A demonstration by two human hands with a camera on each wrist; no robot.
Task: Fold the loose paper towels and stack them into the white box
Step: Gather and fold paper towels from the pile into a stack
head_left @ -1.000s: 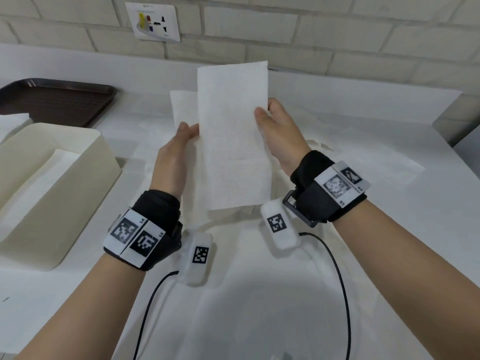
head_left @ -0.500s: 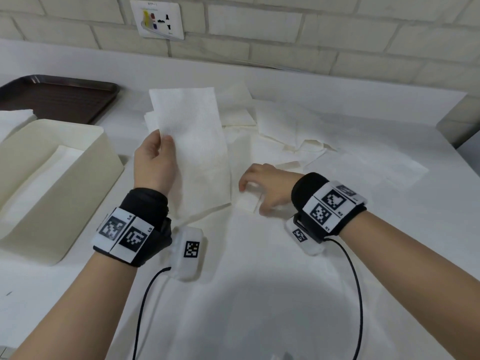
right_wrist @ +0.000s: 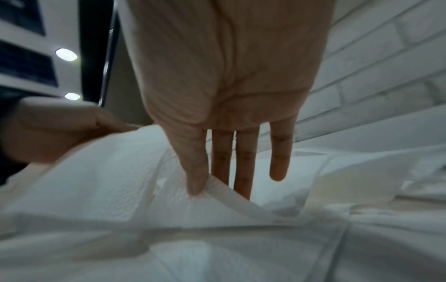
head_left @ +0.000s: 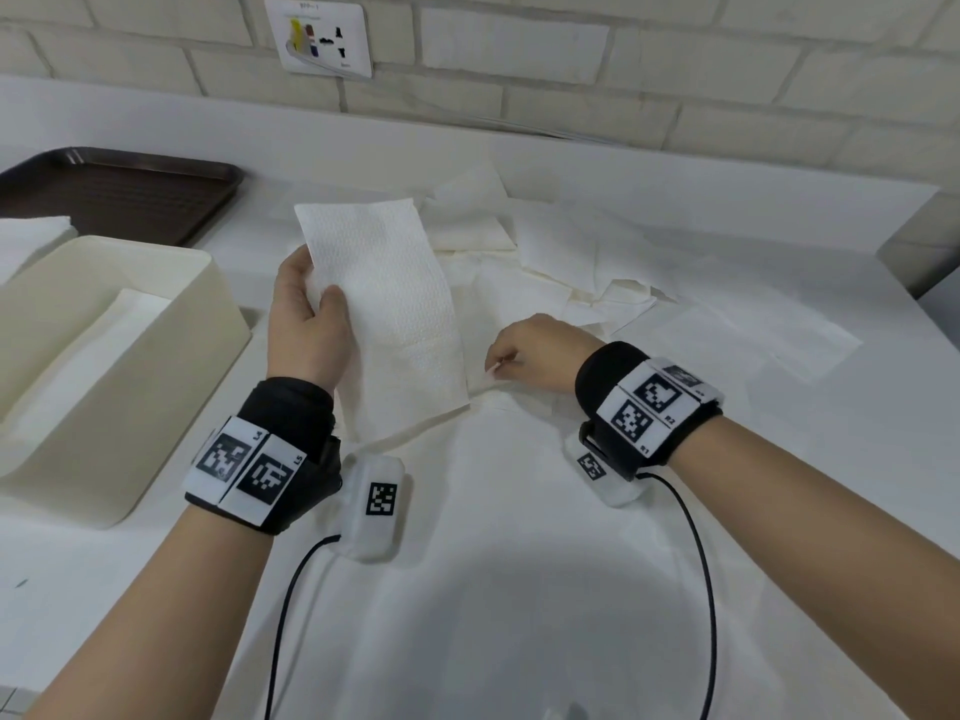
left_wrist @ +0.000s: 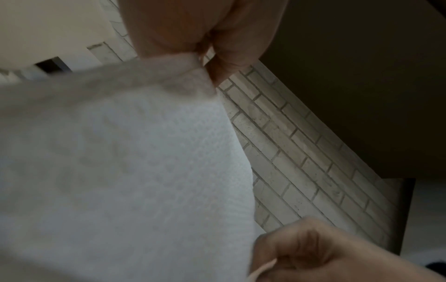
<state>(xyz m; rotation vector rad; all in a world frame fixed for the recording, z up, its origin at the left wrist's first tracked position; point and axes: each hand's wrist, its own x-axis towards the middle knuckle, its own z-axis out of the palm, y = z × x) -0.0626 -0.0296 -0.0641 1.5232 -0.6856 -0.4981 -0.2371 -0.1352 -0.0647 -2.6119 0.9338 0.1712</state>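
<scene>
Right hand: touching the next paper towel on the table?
Touching. The right wrist view shows the right hand pinching a raised edge of a loose paper towel between thumb and fingers; the head view agrees.

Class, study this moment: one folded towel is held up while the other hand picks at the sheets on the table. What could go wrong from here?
1. The left hand holds the folded towel by one edge only; it may droop open and lose its fold.
2. The right hand pinches a sheet's edge among overlapping loose towels; two might lift together or one could tear.
3. The white box sits left of both hands; a hasty drop may land crooked on the stack inside.
</scene>
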